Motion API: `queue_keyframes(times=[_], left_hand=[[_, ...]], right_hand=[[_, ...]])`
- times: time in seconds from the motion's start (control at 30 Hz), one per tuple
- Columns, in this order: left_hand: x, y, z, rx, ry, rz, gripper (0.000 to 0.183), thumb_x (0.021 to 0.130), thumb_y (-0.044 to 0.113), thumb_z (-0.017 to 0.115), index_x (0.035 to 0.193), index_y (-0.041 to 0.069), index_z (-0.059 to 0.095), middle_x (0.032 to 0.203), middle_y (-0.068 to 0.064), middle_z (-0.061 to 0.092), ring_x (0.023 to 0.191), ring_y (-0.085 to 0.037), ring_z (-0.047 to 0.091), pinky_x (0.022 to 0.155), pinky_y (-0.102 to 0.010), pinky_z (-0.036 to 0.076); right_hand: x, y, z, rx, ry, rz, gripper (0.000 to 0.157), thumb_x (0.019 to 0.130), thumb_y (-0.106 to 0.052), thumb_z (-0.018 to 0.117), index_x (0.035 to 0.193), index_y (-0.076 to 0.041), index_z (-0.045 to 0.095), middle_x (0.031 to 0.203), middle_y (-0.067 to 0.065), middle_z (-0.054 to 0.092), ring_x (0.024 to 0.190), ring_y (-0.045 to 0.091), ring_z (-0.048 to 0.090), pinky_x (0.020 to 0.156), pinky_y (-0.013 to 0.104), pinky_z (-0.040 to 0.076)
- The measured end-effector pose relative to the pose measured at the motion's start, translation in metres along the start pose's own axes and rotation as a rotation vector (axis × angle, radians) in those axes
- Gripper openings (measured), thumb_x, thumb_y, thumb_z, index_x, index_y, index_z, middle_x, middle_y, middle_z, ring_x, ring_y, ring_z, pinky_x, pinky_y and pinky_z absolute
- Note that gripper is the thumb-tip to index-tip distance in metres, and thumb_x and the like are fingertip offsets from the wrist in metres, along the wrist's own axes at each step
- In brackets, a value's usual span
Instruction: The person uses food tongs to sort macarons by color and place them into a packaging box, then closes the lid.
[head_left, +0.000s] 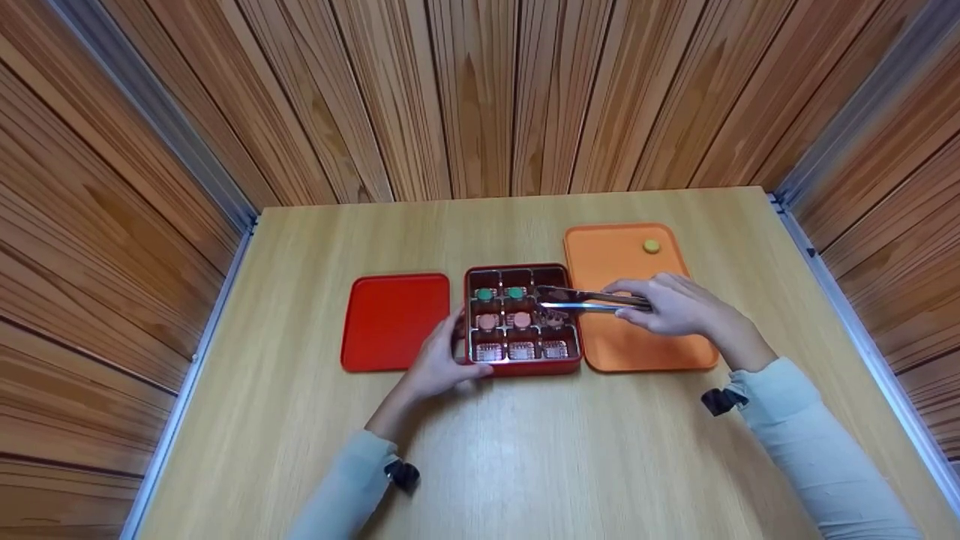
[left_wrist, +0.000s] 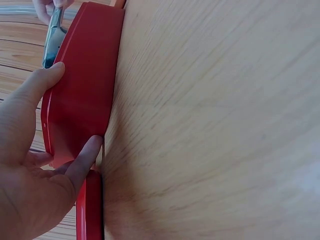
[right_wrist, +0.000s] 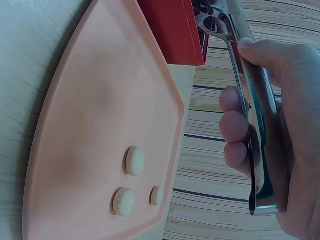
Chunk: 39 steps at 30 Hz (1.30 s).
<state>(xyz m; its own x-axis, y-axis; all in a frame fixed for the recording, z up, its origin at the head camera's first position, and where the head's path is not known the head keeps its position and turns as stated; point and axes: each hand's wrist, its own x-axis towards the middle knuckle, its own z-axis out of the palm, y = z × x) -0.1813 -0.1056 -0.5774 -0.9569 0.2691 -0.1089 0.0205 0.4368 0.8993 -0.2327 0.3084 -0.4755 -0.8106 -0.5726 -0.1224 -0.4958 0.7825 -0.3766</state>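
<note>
A dark red box [head_left: 525, 369] with a compartment insert stands mid-table. Two green macarons [head_left: 485, 295] sit in its back row and two pink macarons [head_left: 487, 322] in the middle row. My left hand [head_left: 439, 364] holds the box at its front left corner, thumb at the front and fingers along the left side. Metal tongs [right_wrist: 257, 120] are gripped in my right hand [head_left: 679, 304]. Their tips reach into the right column of the box; what lies between them cannot be made out. Pale macarons [right_wrist: 135, 160] lie on the orange tray [head_left: 611, 251], partly hidden by my right hand in the head view.
A red lid-like tray [head_left: 394, 322] lies to the left of the box. The orange tray adjoins the box's right side. Clear ridged liners [head_left: 521, 350] show in the front row of compartments. Wood-panel walls [head_left: 480, 97] enclose the table [head_left: 510, 450] at back and sides.
</note>
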Motion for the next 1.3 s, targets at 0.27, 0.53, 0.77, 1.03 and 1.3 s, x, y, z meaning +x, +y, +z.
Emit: queue_keyframes(times=[0.27,0.53,0.77,1.03,1.3], left_hand=[[0.001,0.0,0.0,-0.013,0.003,0.021,0.123,0.083,0.027,0.101,0.179,0.011,0.027,0.168,-0.023,0.053,0.157,-0.041,0.052,0.138,-0.064,0.037],[0.0,0.001,-0.001,-0.024,0.008,0.019,0.123,0.083,0.026,0.101,0.18,0.011,0.026,0.17,-0.023,0.052,0.159,-0.04,0.049,0.139,-0.064,0.034],[-0.001,0.002,-0.002,-0.028,0.003,0.013,0.123,0.083,0.025,0.101,0.18,0.01,0.026,0.169,-0.023,0.053,0.158,-0.041,0.051,0.139,-0.064,0.034],[-0.001,-0.001,-0.001,-0.029,0.001,0.014,0.122,0.084,0.028,0.1,0.18,0.011,0.026,0.17,-0.023,0.051,0.158,-0.041,0.05,0.138,-0.066,0.035],[0.0,-0.001,0.0,-0.012,-0.002,0.04,0.12,0.085,0.027,0.1,0.178,0.007,0.027,0.17,-0.024,0.051,0.159,-0.042,0.049,0.138,-0.064,0.036]], right_hand=[[-0.002,0.005,-0.001,0.038,0.029,-0.006,0.038,0.109,-0.028,0.073,0.145,-0.017,0.072,0.064,-0.013,0.042,0.049,0.004,0.035,0.05,0.021,0.027],[-0.01,0.015,-0.012,0.073,0.043,0.071,0.043,0.11,-0.031,0.072,0.15,-0.016,0.069,0.066,-0.008,0.046,0.053,0.011,0.043,0.051,0.023,0.031],[-0.023,0.027,-0.019,0.063,0.049,0.118,0.045,0.11,-0.032,0.073,0.152,-0.017,0.068,0.066,-0.006,0.047,0.052,0.014,0.044,0.051,0.024,0.032],[-0.04,0.048,-0.02,0.057,0.071,0.131,0.046,0.11,-0.036,0.073,0.151,-0.015,0.069,0.067,-0.006,0.048,0.052,0.009,0.044,0.051,0.024,0.033],[-0.057,0.064,-0.018,0.042,0.094,0.127,0.044,0.111,-0.031,0.072,0.151,-0.012,0.068,0.069,-0.008,0.05,0.051,0.005,0.04,0.05,0.024,0.032]])
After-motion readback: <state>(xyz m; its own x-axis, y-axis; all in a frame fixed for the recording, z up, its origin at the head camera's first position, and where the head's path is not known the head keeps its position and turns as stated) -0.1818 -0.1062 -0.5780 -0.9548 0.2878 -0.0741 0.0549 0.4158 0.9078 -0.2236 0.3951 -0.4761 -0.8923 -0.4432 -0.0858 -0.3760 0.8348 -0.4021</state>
